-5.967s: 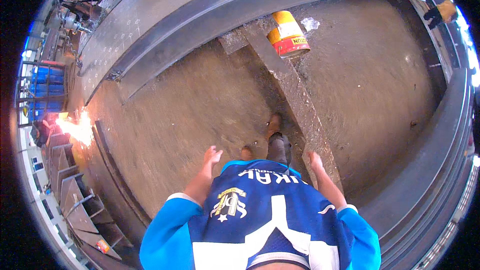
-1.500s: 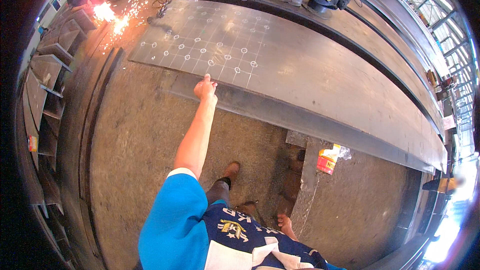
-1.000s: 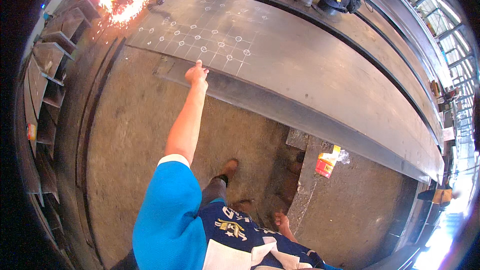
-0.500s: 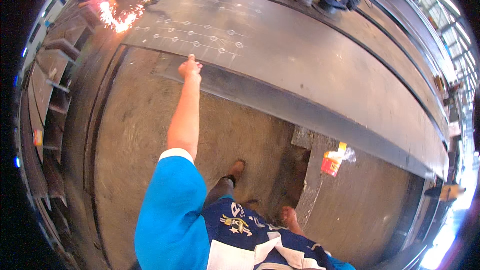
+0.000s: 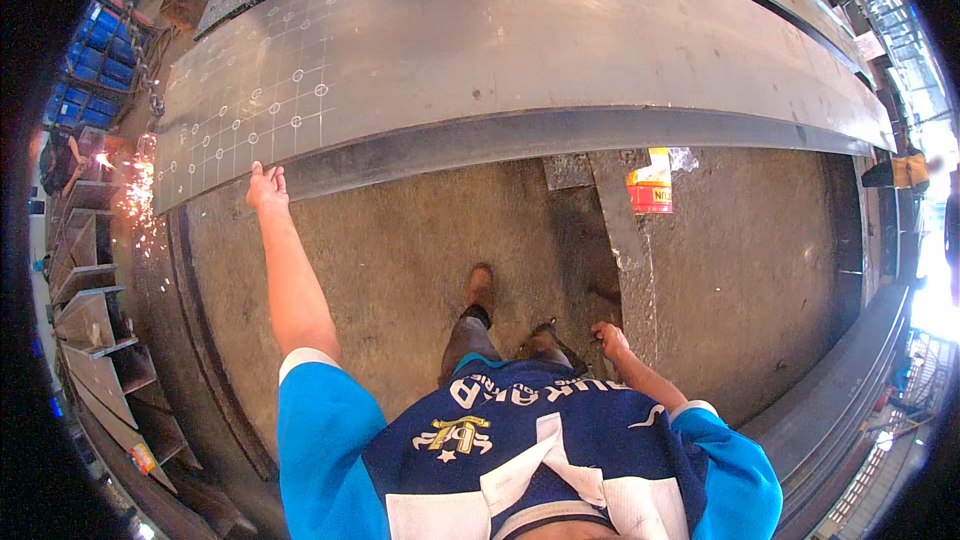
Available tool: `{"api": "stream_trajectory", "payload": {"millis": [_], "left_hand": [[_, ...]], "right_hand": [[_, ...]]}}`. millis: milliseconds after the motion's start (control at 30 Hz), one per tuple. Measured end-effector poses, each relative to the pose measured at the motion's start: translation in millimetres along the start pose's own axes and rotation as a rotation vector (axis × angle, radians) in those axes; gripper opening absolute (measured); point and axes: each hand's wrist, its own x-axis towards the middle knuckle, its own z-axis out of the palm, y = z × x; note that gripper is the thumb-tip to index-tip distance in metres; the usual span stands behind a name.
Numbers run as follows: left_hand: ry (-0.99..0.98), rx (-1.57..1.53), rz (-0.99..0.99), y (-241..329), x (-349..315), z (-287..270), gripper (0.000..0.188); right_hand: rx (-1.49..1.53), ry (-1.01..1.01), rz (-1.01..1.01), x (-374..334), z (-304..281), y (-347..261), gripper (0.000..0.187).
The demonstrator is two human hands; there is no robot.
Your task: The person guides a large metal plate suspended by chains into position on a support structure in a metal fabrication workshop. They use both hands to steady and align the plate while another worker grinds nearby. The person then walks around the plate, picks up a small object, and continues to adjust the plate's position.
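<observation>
1. Left fingers (image 5: 276,180): up at the near edge of the steel beam (image 5: 520,35), thumb by the rim. Loosely curled, partly spread. Nothing visible in grip; cannot tell light touch or pinch from near miss.
2. Right fingers (image 5: 604,331): well right of and lower than the left ones, just ahead of the blue jersey (image 5: 610,430), apart from the beam. Bent inward; cannot tell if holding anything.
3. Steel beam: directly beyond left fingers, running far off to the right, wide face up. Probably very heavy, rigid, not fragile; likely smooth, maybe slick. Best hold probably the near edge by left fingers, minding a possibly sharp rim; looks too heavy for bare-handed lifting.
4. White circle grid (image 5: 255,93): on the beam face, just past left fingers.
5. Farther out: red-and-yellow bucket (image 5: 652,190) beyond right fingers, sparks (image 5: 140,185) left of left fingers.
</observation>
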Motion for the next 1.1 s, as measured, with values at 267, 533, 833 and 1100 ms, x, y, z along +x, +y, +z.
{"api": "stream_trajectory", "payload": {"millis": [267,533,833,1100], "left_hand": [[0.008,0.011,0.017,1,-3,3,0.03],[0.084,-0.011,0.053,-3,-7,16,0.029],[0.157,-0.02,0.045,0,-21,20,0.028],[0.132,-0.066,0.046,-1,-28,20,0.026]], "right_hand": [[0.344,0.025,0.185,13,-23,-16,0.03],[-0.116,1.329,0.085,19,-227,-117,0.061],[-0.145,0.734,0.186,36,-272,-140,0.06],[-0.194,0.393,0.241,-8,-191,-122,0.064]]}}
